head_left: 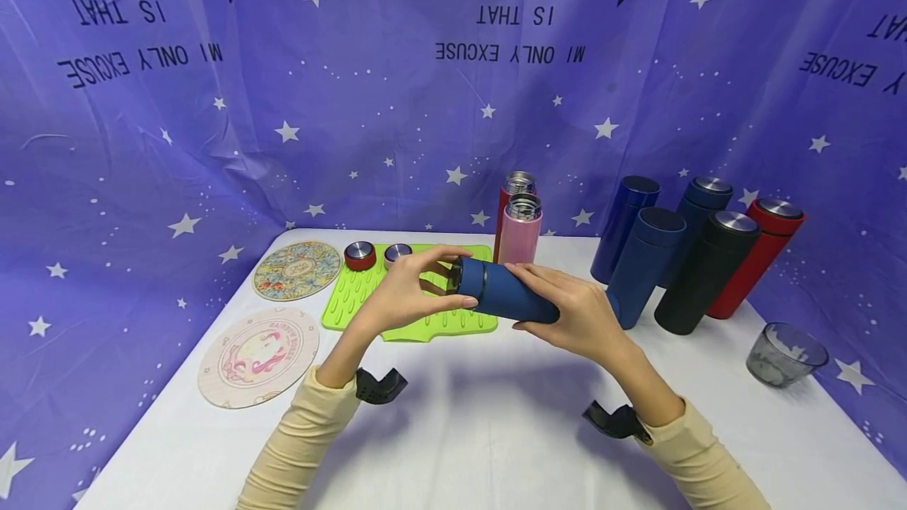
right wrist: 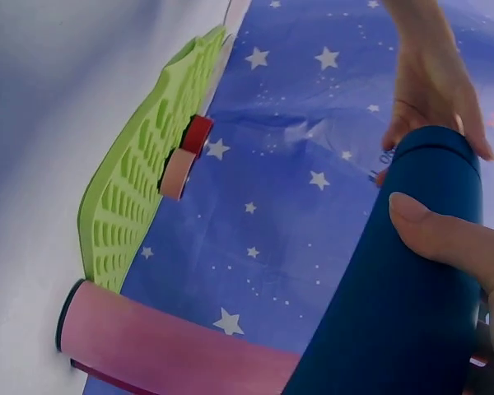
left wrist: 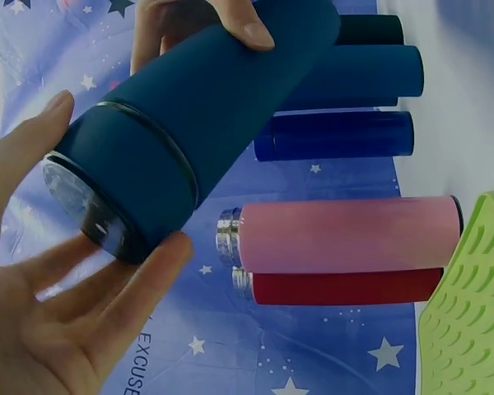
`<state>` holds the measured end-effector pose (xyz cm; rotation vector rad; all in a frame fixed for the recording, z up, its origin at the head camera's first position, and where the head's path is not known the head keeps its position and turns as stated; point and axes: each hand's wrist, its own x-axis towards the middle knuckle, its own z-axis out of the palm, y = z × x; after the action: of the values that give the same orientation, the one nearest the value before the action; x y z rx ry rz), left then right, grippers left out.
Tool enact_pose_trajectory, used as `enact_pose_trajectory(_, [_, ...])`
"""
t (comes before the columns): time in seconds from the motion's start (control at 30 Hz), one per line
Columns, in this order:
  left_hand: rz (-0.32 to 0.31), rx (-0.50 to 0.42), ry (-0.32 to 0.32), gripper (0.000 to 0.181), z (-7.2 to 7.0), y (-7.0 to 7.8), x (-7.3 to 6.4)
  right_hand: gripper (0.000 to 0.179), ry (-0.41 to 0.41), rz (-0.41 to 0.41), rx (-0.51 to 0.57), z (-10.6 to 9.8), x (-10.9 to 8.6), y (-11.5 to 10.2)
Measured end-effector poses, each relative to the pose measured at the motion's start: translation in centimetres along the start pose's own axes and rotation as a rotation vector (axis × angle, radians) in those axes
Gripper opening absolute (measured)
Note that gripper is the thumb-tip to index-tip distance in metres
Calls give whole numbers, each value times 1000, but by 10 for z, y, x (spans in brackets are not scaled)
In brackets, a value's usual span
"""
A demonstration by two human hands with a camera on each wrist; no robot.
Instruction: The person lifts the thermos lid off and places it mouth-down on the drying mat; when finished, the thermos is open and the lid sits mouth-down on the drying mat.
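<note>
A dark blue thermos bottle [head_left: 520, 297] is held up over the table, tilted, with its lid end toward the left. My right hand [head_left: 577, 313] grips the body near the base, thumb along its side in the right wrist view. Around the bottle's blue lid [left wrist: 132, 177] curve the thumb and fingers of my left hand [head_left: 400, 290], their tips at its edges. The lid sits on the body, with a thin shiny ring between them. Behind stand a pink bottle [left wrist: 346, 234] and a red bottle [left wrist: 346, 286], both with bare metal necks.
A green mat [head_left: 439, 327] carries a red lid [head_left: 360, 256] and a pink lid [head_left: 397, 254]. Two round mats [head_left: 298, 270] lie at left. Several capped bottles [head_left: 676, 282] stand at right, near a glass cup [head_left: 785, 356]. A purple curtain [head_left: 397, 116] hangs behind.
</note>
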<state>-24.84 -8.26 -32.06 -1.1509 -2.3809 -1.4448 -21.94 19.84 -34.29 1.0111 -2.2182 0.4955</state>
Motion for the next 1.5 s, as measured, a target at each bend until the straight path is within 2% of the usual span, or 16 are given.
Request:
enact_pose_trajectory(0.07, [41, 5, -28, 63, -1, -1, 1, 86, -24, 20, 47, 0, 0, 1])
enact_pose_trajectory(0.27, [258, -1, -133, 69, -4, -5, 4, 86, -165, 151, 325, -5, -1, 6])
enact_pose_trajectory(0.33, [298, -14, -149, 67, -4, -5, 5, 84, -189, 178, 377, -7, -1, 7])
enact_pose_trajectory(0.43, [310, -27, -149, 66, -4, -6, 6, 84, -195, 192, 401, -8, -1, 5])
enact_pose_trajectory(0.53, [283, -39, -137, 65, -4, -6, 5, 85, -181, 187, 372, -8, -1, 3])
enact_pose_trajectory(0.8, [125, -61, -74, 65, -3, -7, 3, 88, -87, 82, 184, -2, 0, 2])
enact_pose_trajectory(1.1, [10, -79, 0, 62, 0, -4, 2, 85, -25, 34, 53, 2, 0, 1])
enact_pose_trajectory(1.3, [-82, -36, 36, 55, 2, -5, 2, 87, 10, 0, -19, 5, -1, 3])
enact_pose_trajectory(1.4, [-84, -29, 28, 54, 4, -6, 2, 87, 7, 7, -10, 3, -1, 2])
enact_pose_trajectory(1.5, [-13, -42, -7, 58, 4, -8, 2, 86, -12, 23, 28, 0, -1, 2])
